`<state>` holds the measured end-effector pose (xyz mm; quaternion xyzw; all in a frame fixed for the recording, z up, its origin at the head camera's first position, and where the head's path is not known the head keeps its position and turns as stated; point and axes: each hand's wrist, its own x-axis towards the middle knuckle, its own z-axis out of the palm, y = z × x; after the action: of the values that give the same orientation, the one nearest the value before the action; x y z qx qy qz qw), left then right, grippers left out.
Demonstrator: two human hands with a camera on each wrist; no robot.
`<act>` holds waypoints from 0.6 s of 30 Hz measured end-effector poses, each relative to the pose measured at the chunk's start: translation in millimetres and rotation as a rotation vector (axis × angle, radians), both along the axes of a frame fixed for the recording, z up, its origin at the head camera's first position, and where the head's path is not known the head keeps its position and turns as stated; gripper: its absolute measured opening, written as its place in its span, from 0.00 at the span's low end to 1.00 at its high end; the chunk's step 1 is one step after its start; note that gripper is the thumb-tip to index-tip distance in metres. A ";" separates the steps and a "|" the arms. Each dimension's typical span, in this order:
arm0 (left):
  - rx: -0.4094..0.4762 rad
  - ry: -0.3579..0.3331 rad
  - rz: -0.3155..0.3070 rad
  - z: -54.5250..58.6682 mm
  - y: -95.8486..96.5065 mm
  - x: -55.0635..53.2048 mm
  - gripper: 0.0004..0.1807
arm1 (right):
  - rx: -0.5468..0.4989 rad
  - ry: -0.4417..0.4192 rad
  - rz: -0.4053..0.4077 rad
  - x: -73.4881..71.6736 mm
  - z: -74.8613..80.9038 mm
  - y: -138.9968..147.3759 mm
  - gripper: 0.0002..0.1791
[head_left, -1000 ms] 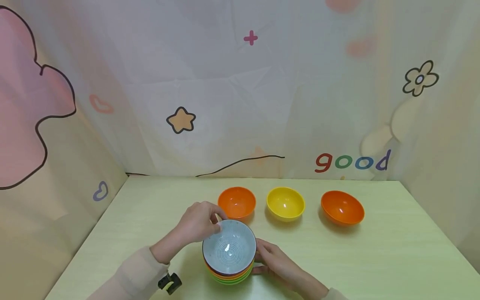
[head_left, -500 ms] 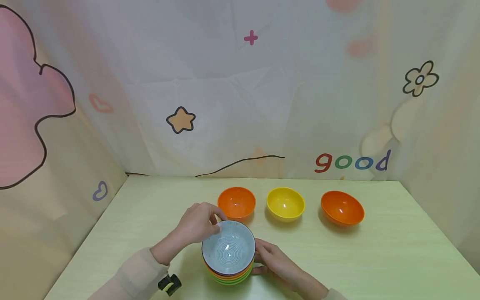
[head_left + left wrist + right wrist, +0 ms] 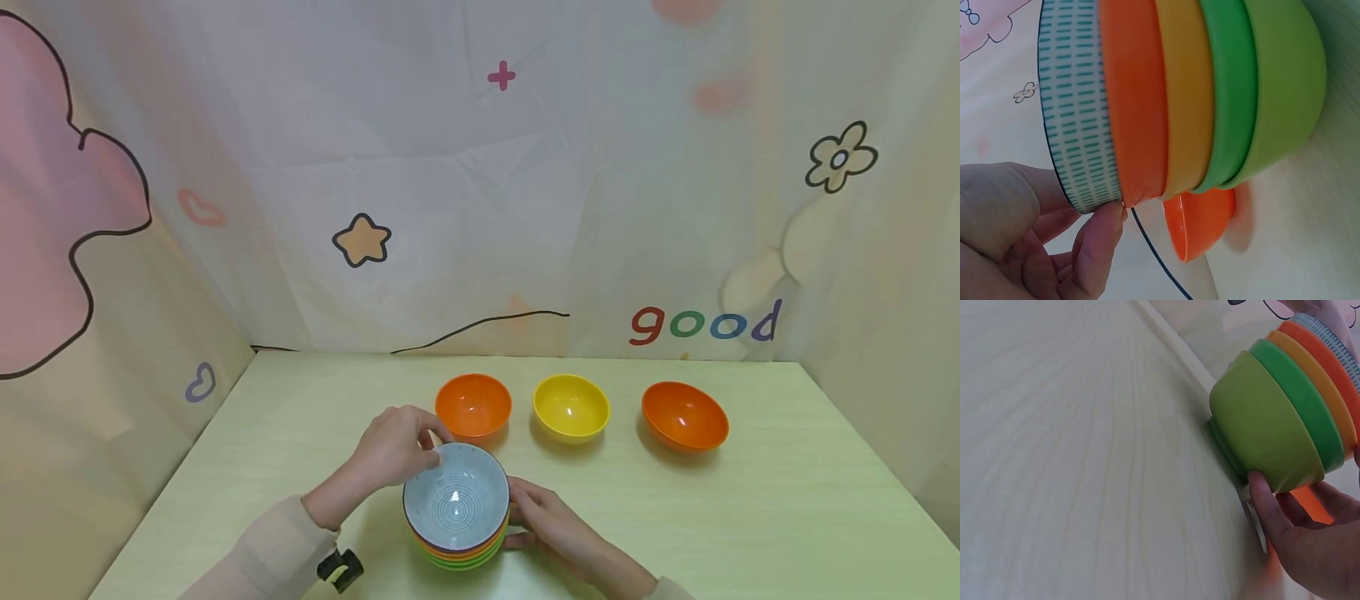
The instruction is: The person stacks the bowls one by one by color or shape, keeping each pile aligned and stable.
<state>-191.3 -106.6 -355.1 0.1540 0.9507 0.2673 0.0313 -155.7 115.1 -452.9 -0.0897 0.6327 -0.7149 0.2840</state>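
My left hand [image 3: 397, 450] pinches the far left rim of a grey-blue patterned bowl [image 3: 457, 508], thumb on one side and fingers on the other. That bowl tops a nested stack near the table's front. Beneath it, the left wrist view has an orange-red bowl [image 3: 1135, 100], a yellow-orange bowl [image 3: 1188, 94], a green bowl [image 3: 1229, 94] and a light green bowl [image 3: 1291, 81] at the bottom. Around the stack's right side my right hand [image 3: 551, 529] bends its fingers and grips it, one digit low on the light green bowl in the right wrist view.
Behind the stack stand an orange bowl [image 3: 474, 406], a yellow bowl [image 3: 572, 408] and, farther right, a red-orange bowl [image 3: 684, 417]. The pale table [image 3: 787, 517] ends at a printed curtain [image 3: 450, 167] along its back. A small black device [image 3: 341, 570] sits at the left wrist.
The patterned bowl has sunk very slightly and drifted a touch left on the stack. Both hands keep nearly the same places, and the three bowls behind have not moved.
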 end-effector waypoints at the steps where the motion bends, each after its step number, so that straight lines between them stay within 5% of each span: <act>1: 0.003 -0.001 0.001 -0.2 -0.1 -0.4 0.08 | 0.001 0.000 0.000 0.2 0.2 0.0 0.36; 18: 0.067 -0.009 0.012 -4.3 -1.6 -2.8 0.08 | -0.005 0.002 0.005 -0.3 -0.5 0.7 0.37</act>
<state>-194.1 -108.2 -359.4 0.1480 0.9420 0.2999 0.0290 -155.9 115.8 -453.4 -0.0926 0.6310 -0.7155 0.2851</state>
